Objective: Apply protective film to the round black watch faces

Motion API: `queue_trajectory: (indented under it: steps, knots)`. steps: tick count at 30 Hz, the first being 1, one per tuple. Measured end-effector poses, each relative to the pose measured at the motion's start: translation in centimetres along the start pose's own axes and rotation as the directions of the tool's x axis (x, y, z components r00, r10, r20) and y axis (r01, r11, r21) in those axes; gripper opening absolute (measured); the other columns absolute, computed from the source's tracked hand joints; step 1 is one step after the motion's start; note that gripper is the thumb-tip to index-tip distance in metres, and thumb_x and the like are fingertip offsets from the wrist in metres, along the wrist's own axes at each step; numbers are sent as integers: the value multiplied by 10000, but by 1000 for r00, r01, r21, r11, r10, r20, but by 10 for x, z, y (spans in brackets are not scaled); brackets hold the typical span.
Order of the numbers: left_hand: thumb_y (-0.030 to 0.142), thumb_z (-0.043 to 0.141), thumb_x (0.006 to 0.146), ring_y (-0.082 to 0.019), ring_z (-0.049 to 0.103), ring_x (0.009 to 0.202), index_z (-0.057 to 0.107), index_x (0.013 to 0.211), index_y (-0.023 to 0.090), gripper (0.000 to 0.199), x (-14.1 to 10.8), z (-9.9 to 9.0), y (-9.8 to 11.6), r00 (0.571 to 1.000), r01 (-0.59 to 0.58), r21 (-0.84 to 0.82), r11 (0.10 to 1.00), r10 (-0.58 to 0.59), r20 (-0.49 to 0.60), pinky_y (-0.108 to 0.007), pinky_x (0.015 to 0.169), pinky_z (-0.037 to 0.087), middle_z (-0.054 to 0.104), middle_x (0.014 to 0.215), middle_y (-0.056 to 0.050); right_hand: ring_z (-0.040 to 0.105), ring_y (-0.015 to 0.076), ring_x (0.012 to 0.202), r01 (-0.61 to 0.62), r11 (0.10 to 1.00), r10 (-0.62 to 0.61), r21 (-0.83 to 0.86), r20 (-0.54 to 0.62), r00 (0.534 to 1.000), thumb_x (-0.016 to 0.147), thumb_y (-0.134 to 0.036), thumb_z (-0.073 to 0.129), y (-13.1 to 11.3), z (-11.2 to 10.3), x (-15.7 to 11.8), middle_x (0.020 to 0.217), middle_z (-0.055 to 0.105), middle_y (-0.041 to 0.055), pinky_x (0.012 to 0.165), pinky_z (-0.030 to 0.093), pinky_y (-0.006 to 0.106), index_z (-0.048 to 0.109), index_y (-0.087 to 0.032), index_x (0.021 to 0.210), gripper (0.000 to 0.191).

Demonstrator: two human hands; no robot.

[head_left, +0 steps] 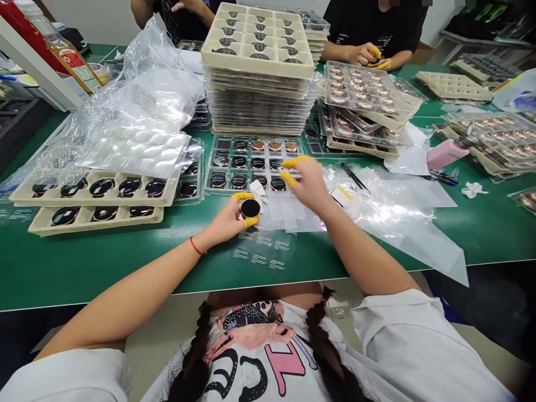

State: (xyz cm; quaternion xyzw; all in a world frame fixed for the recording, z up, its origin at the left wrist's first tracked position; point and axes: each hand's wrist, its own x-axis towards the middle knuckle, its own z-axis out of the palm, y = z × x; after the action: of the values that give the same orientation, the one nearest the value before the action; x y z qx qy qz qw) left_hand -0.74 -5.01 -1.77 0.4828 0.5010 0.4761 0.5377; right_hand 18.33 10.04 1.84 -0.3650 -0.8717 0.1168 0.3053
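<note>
Between thumb and fingers in yellow finger cots, my left hand (228,220) grips a round black watch face (250,208) by its edge. A crumpled white tissue (258,191) lies right behind it. My right hand (309,181), also in yellow finger cots, hovers at the right edge of a clear compartment tray (228,190). Its thumb and index finger are spread, with nothing visible between them. Most compartments hold black round watch faces, and a few at the back hold gold-coloured round parts. Clear film sheets with white print (264,254) lie below my hands.
A tall stack of trays (259,100) stands behind the compartment tray. Left are cream trays (94,220) of watch faces under plastic wrap (138,123). Tweezers (355,177), plastic sheets (412,223) and a pink bottle (450,152) lie right. A co-worker's hands (371,56) work opposite.
</note>
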Motion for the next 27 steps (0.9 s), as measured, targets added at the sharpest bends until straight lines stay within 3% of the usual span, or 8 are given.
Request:
queue_trajectory:
  steps: [3,7,10,12,14,17,22,27]
  knots:
    - [231,762,730,-138,661,762,421,1162,192,551,-1,1,2,1000,15,12,1000,-15,-7,-308,743,539,641,890,-1,566,270,989,77,996,-87,49,234,968,851,-327,596,-39,31,5,1030,680,94,871,398,437,656,-196,1024,225]
    - [233,765,729,-134,670,756,439,1190,187,567,-3,3,5,999,27,1,1000,-27,-32,-287,724,530,658,887,-5,542,267,990,70,997,-57,-25,349,935,881,-252,550,-41,47,5,999,662,112,877,364,424,658,-169,975,166]
    - [258,775,723,-135,672,774,431,1198,198,590,-3,1,8,997,9,3,1000,-8,-83,-268,715,526,656,876,6,551,225,906,70,995,-88,75,274,958,897,-229,531,-35,32,-2,915,658,74,858,368,401,649,-185,886,126]
    - [265,782,709,-125,658,739,438,1190,196,595,-4,-2,11,995,-3,27,1000,5,-101,-247,669,516,652,857,13,557,200,893,148,966,-190,213,190,963,905,-267,553,-40,20,-11,927,657,55,868,376,390,644,-197,878,119]
    - [240,781,693,-108,633,697,450,1182,187,593,-5,-5,15,995,-16,47,999,21,-95,-222,628,501,645,833,19,546,192,935,291,908,-338,302,115,934,914,-315,570,-51,15,-23,982,655,49,885,375,385,661,-214,887,138]
    - [150,753,665,-82,591,651,466,1168,172,579,-8,-6,18,998,-40,77,996,44,-53,-185,575,466,623,794,31,500,197,948,464,847,-495,260,68,866,925,-294,559,-67,27,-37,954,647,49,869,366,378,699,-234,886,157]
    - [157,727,692,-105,640,762,482,1137,167,509,-9,-1,16,994,-70,52,996,74,-76,-203,659,517,649,907,-8,468,194,883,433,888,-435,153,-23,900,945,-311,516,-65,50,-33,894,614,50,795,359,376,716,-257,921,209]
    - [173,768,672,-120,671,794,458,1181,166,596,-9,0,15,991,-25,-23,999,21,-134,-223,720,534,682,892,-12,490,182,880,393,905,-370,161,-158,916,952,-288,508,-57,43,-35,916,599,49,773,394,355,686,-251,998,188]
